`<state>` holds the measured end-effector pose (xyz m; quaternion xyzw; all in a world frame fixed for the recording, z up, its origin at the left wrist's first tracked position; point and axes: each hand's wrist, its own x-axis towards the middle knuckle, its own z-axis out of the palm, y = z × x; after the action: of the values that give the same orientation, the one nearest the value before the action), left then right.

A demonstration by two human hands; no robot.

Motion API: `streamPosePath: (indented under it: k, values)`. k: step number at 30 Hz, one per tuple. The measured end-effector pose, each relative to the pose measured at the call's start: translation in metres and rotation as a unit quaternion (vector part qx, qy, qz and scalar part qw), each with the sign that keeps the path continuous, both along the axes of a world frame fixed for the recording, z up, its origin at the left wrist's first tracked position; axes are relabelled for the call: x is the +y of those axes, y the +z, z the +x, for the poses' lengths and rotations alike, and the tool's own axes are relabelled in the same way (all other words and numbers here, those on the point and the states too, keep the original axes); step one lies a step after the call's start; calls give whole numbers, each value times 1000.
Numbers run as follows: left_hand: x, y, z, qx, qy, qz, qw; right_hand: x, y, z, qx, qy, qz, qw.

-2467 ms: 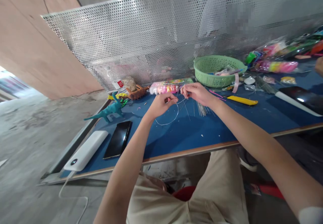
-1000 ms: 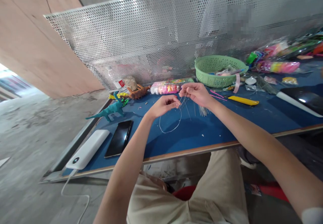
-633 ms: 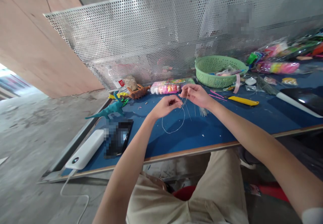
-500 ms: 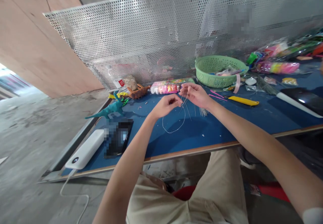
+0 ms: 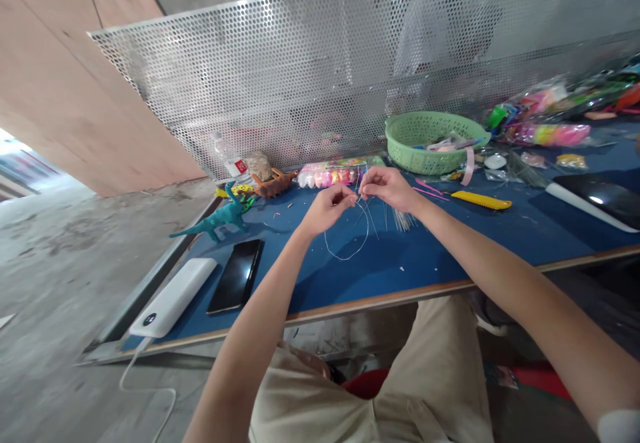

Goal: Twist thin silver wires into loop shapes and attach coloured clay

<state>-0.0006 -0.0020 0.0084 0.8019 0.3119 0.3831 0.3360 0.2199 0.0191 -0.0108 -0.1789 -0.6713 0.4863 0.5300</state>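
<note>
Thin wire loop [image 5: 349,246] pinched btwn both hands, fingertips near-touching.

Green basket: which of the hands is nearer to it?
Right. The right hand is just in front-left of the basket; the left hand is farther left.

Bare forearms — beige trousers [image 5: 430,376], white cuff [image 5: 617,426] at right.

Red label on the bottle [image 5: 226,156] — too small to read
</note>
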Motion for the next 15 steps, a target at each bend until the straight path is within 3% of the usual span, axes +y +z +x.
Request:
streamPosePath:
  k: [8, 15]
  values:
    - [3, -2, 1, -11, 9, 20, 1000, 2, -3, -8, 26, -89, 19, 996]
    - [11, -3, -5, -2, 77, -46, 996, 7, -3, -2, 53, -140, 2, 989]
